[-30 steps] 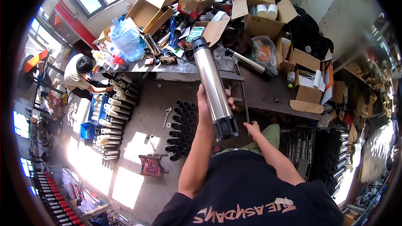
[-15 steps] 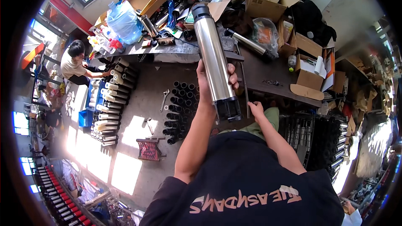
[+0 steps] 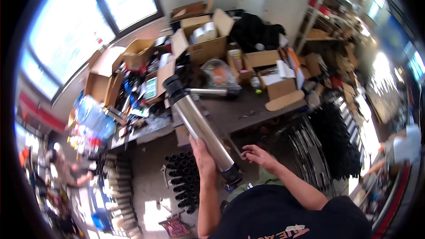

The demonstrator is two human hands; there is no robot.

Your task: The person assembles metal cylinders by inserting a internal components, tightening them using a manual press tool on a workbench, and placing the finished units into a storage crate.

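At 9 o'clock one blue water jug [image 3: 95, 117] is resting on the workbench [image 3: 154, 126]; just above, one open cardboard carton [image 3: 97, 85] is spreading its flaps, its contents too blurred to tell. Toward 7 o'clock over a dozen black tubes [image 3: 183, 179] are clustering on the floor [image 3: 148, 163], too crowded to count. At the centre one stainless-steel cylinder [image 3: 199, 124] is leaning from 11 to 5 o'clock, my left hand [image 3: 204, 159] grasping its lower part. At 12 o'clock one cardboard box [image 3: 208, 52] is carrying two white rolls [image 3: 210, 30]; below, one clear plastic bag [image 3: 226, 73] is holding something orange. Toward 4 o'clock my right hand [image 3: 262, 158] is curling beside a thin rod [image 3: 236, 147]; whether its fingers are gripping, I cannot tell. At 2 o'clock another box [image 3: 282, 90] is holding white paper [image 3: 285, 70].
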